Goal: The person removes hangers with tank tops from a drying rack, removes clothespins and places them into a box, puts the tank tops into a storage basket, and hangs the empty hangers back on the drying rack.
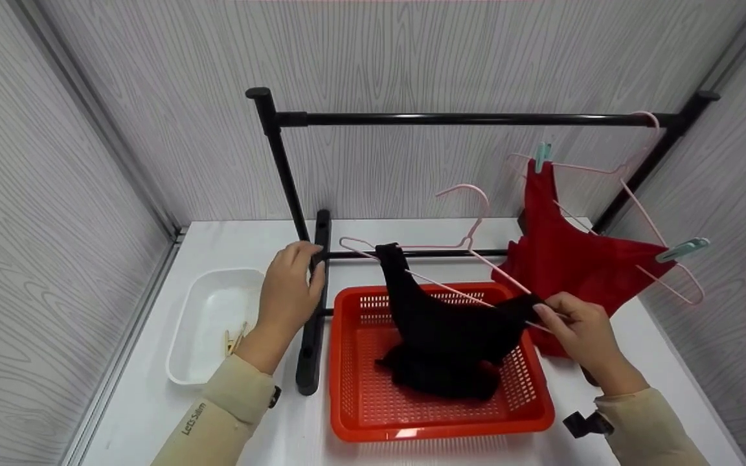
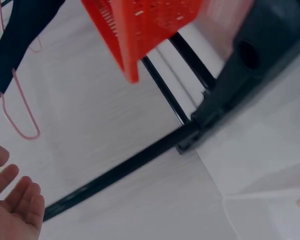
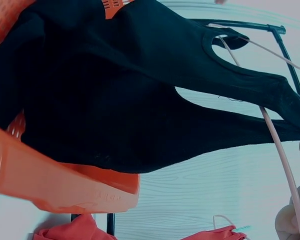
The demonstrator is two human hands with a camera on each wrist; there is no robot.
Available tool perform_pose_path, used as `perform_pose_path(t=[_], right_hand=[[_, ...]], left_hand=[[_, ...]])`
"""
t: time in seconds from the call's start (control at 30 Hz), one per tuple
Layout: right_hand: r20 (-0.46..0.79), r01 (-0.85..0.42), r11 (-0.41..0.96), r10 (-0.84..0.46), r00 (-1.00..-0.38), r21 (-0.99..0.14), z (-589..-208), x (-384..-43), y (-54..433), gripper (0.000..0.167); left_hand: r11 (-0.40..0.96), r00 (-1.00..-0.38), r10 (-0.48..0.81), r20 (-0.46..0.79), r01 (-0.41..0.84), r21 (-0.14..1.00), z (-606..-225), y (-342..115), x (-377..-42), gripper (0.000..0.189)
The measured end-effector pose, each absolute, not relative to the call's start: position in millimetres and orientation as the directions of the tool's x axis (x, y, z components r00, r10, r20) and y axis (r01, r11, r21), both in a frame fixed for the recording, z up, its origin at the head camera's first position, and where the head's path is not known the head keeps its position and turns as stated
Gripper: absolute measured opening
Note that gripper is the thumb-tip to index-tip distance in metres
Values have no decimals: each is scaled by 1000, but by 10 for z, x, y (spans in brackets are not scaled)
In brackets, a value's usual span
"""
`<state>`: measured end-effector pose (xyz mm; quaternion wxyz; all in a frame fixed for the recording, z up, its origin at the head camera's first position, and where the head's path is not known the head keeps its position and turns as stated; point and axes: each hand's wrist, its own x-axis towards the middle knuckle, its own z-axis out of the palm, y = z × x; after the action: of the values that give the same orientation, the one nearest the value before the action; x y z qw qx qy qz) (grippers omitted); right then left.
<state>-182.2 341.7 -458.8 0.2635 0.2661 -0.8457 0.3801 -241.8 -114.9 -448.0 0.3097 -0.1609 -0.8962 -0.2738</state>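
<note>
Black sleeveless cloth garment: one strap loops over the hanger's left arm with no clip on it, so a tilt could let it slide off; its body bunches in the basket, soft, matte and smooth, with curved bound edges.
Thin pink hanger: slender and smooth, hook clear of the rail; its slick arms probably give the straps little hold.
Right hand: grip pinched on the hanger's right end and the other strap; loosening early would likely drop that side.
Left hand: grip empty, fingers loosely bent beside the rack's left post; whether it touches cannot be told.
Orange-red perforated plastic basket: rectangular, its slotted walls liable to snag cloth being lifted.
Black tubular rack: glossy round rail.
Red cloth garment: pegged with teal clips, close enough to tangle.
White shallow tray: rounded corners, tan pegs inside.
</note>
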Motion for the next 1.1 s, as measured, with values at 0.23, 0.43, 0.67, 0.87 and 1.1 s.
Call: perform_pose_path(t=[0.23,0.43,0.67,0.87,1.1], right_hand=[[654,-658,561,-251,-714,-503,-4594,-1831,3400,6],[648,-639,585,-238,-724,-500,-4609,-1821,3414,7],[666,-647,589,-231,-709,-484,-4627,-1828,3388,19],[671,-657,579,-237,-703,-483,-4633,-1831,3388,19],[668,-654,577,-233,-706,-490,-4625,-1816,3364,24]], left_hand=[[777,-717,173,675,521,353,-4356,-875,-2477,27],[798,-748,227,624,510,322,-4344,-679,-2500,31],[808,-777,257,574,499,314,-4372,-548,-2526,33],[793,-776,298,555,526,309,-4402,-498,-2570,35],[763,-732,355,581,586,272,-4437,-481,-2596,29]])
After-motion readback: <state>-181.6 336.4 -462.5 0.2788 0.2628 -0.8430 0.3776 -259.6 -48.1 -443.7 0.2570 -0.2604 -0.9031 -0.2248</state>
